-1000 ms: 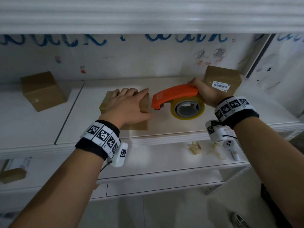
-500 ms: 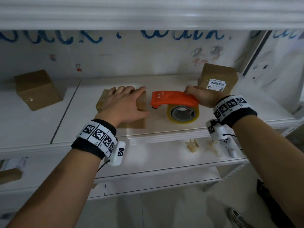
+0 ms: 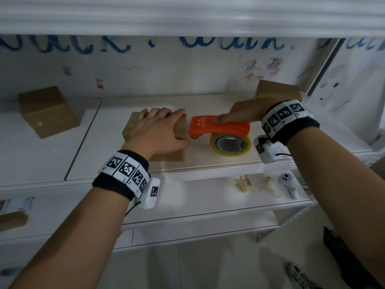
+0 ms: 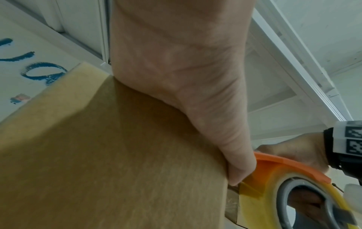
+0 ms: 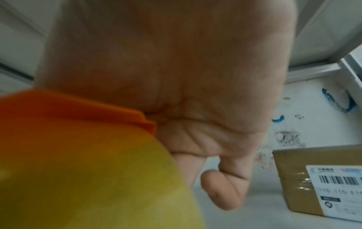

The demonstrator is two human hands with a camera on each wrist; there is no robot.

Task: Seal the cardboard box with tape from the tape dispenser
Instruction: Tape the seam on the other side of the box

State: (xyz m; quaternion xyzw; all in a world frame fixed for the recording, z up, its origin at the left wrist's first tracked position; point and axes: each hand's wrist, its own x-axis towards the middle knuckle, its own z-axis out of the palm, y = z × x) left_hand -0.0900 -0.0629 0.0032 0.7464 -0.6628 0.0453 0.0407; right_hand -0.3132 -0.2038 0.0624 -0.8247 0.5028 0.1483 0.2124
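A small cardboard box (image 3: 168,157) stands on the white shelf (image 3: 208,167). My left hand (image 3: 158,130) lies flat on its top, the thumb (image 4: 235,155) running down the box's right edge. The orange tape dispenser (image 3: 220,127) with its yellow tape roll (image 3: 229,143) stands on the shelf just right of the box, its nose at the box's right side. In the left wrist view a strip of tape (image 4: 248,189) reaches the box (image 4: 117,155) beside my thumb tip. My right hand (image 3: 248,111) grips the dispenser (image 5: 68,111) from above, thumb along its top.
Another cardboard box (image 3: 48,111) sits at the far left of the shelf. A labelled box (image 5: 293,178) stands behind my right hand. The lower shelf holds tape scraps (image 3: 242,183) and a white controller (image 3: 288,184). An upper shelf edge (image 3: 187,15) hangs overhead.
The dispenser has come down onto the shelf and moved left until its nose meets the box. My right hand has shifted from its rear onto its top. The left hand stays on the box.
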